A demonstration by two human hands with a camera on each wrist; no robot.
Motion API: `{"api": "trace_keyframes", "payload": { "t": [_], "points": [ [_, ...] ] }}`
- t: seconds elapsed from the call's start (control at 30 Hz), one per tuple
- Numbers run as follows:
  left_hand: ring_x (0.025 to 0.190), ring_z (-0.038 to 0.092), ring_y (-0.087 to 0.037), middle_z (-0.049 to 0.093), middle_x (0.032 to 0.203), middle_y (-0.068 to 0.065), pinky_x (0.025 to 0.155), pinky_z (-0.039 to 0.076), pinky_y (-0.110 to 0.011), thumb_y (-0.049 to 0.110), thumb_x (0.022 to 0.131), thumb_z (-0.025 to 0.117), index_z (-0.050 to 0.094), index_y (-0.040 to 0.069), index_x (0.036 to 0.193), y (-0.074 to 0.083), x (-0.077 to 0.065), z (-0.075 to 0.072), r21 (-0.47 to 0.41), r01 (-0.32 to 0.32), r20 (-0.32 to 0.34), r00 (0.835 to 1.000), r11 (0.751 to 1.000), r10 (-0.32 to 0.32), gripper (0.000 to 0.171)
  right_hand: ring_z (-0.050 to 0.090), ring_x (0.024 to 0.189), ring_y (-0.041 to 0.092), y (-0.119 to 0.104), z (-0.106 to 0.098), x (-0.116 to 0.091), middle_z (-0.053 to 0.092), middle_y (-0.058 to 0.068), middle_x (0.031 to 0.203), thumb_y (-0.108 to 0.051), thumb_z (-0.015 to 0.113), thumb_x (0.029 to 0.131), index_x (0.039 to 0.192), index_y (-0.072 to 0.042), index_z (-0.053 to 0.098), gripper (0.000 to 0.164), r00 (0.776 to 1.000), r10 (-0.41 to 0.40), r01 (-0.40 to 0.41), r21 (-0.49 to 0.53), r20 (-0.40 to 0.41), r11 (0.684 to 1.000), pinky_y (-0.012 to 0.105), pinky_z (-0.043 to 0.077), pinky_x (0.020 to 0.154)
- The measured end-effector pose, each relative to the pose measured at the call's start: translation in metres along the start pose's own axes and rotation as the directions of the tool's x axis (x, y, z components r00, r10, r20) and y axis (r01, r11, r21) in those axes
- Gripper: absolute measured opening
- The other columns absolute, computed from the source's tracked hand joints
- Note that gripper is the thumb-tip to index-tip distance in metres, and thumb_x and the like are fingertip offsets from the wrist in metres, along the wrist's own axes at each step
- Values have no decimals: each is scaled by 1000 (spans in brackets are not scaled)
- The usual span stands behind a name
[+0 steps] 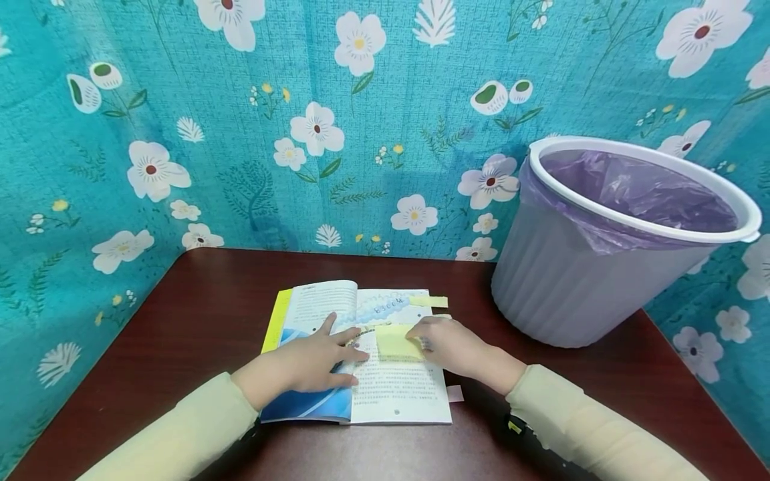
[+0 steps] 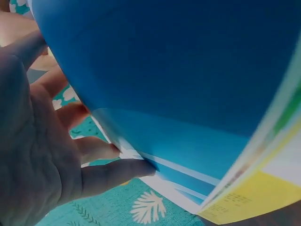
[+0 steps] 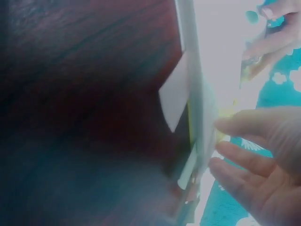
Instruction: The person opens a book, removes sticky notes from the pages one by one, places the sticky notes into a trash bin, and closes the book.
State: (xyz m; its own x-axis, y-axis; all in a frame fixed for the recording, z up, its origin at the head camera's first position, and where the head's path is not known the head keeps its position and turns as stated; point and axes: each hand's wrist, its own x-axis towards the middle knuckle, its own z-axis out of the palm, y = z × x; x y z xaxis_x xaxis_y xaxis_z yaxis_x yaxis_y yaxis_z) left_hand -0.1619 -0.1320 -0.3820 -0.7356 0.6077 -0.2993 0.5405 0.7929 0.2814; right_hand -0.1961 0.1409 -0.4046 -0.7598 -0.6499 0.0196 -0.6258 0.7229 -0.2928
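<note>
An open book [image 1: 397, 394] lies on the table, with a blue picture across its left page and printed text on the right. My left hand [image 1: 307, 361] rests on it with fingers spread, reaching across the fold. In the left wrist view, the fingertips of that hand [image 2: 51, 141] touch the page beside the blue picture. A yellow sticky note [image 1: 394, 342] lies over the text of the right page. At its right side, my right hand [image 1: 454, 347] pinches the note's edge between thumb and fingers. The right wrist view is hazy around these fingertips [image 3: 223, 125].
Yellow paper tabs [image 1: 438, 302] and a pink tab [image 1: 455, 393] stick out from the book's right edge. A grey bin [image 1: 553, 280] with a purple liner stands at the back right of the dark table [image 1: 198, 321]. Behind hangs a teal floral curtain [image 1: 252, 133].
</note>
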Motion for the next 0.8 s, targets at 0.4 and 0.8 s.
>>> {"api": "trace_keyframes", "payload": {
  "t": [0.4,0.8],
  "points": [
    [140,2,-49,32,154,-3,85,50,-57,63,82,64,48,40,140,3,2,5,50,-23,18,1000,998,22,65,58,89,12,-17,-1,-3,67,3,110,-21,79,81,112,-12,69,34,998,37,-36,-16,48,999,26,47,69],
    [140,2,-48,34,153,-5,91,46,-57,66,79,66,49,39,139,6,7,9,69,-18,12,1000,997,17,68,59,73,7,-14,4,-5,69,-4,84,-6,75,81,84,-15,70,11,995,-36,32,-37,-95,999,25,51,66]
  ]
}}
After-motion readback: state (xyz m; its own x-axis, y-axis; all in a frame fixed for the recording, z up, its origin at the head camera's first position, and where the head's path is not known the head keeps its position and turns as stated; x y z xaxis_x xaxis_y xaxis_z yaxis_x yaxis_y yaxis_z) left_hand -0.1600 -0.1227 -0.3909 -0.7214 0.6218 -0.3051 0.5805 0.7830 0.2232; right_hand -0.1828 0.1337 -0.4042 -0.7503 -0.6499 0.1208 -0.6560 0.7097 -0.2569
